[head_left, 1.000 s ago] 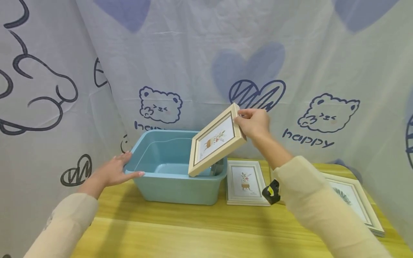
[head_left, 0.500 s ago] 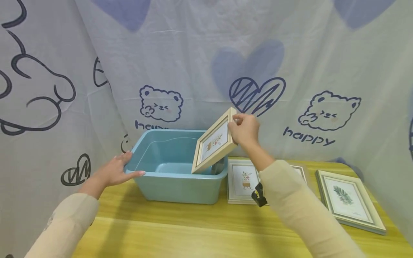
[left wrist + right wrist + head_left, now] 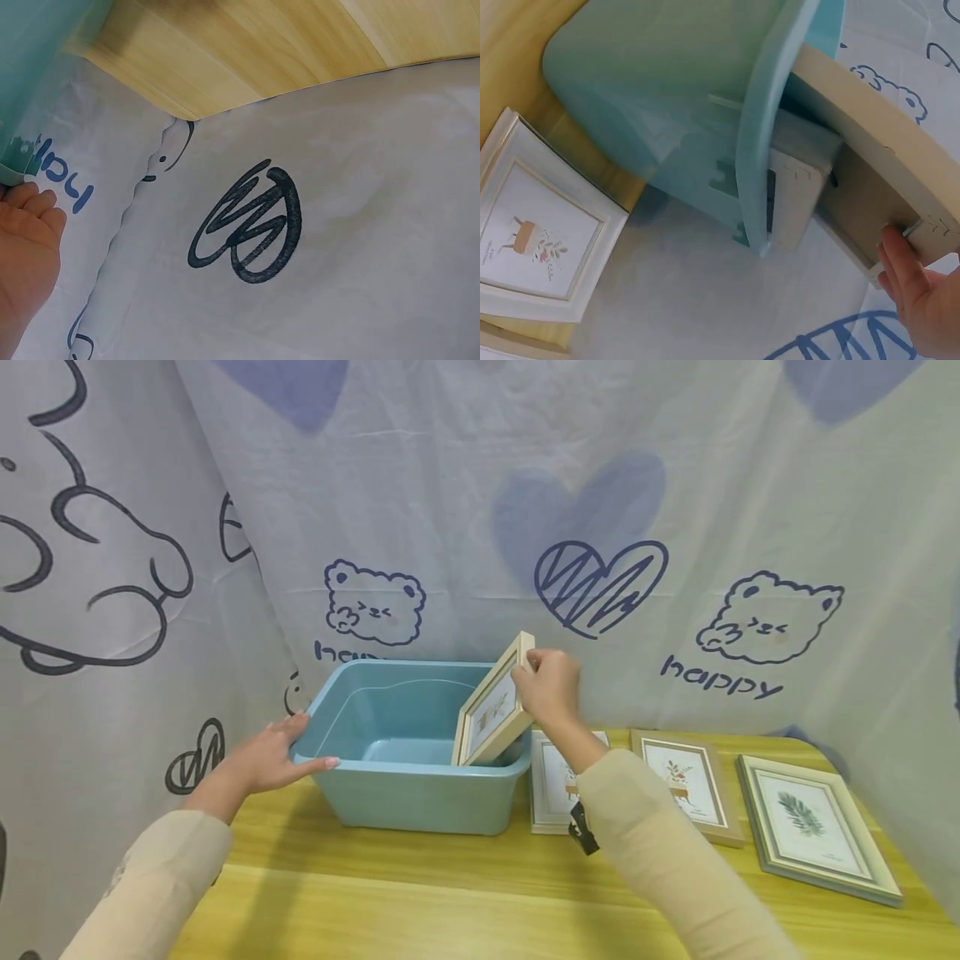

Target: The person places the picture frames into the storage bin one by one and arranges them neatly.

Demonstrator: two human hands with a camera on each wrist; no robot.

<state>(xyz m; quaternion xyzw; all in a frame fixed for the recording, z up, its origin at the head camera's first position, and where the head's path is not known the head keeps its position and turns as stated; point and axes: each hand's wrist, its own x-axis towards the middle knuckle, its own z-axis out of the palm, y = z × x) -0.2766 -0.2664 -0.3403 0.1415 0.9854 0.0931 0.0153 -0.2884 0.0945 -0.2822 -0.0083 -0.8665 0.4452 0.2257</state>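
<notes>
My right hand [image 3: 551,689] pinches the upper right edge of a cream picture frame [image 3: 491,717] with a potted-plant print. This frame tilts steeply, its lower end inside the right part of a blue-green plastic tub [image 3: 412,797]. In the right wrist view, the fingers [image 3: 906,262] lie against the back of the frame. Another pale frame [image 3: 795,187] stands in the tub beside it, by the right wall. My left hand [image 3: 270,760] rests on the tub's left front corner, thumb along the front rim. In the left wrist view, its fingertips touch the rim.
Right of the tub, a white frame [image 3: 551,785], partly behind my right arm, lies on the wooden table [image 3: 390,893]. Farther right lie a tan frame [image 3: 712,793] and a cream frame with a leaf print [image 3: 813,827]. A patterned curtain [image 3: 465,510] hangs behind.
My right hand has moved down and left, lowering the picture frame into the tub and tilting it more upright. The left hand stays on the rim.
</notes>
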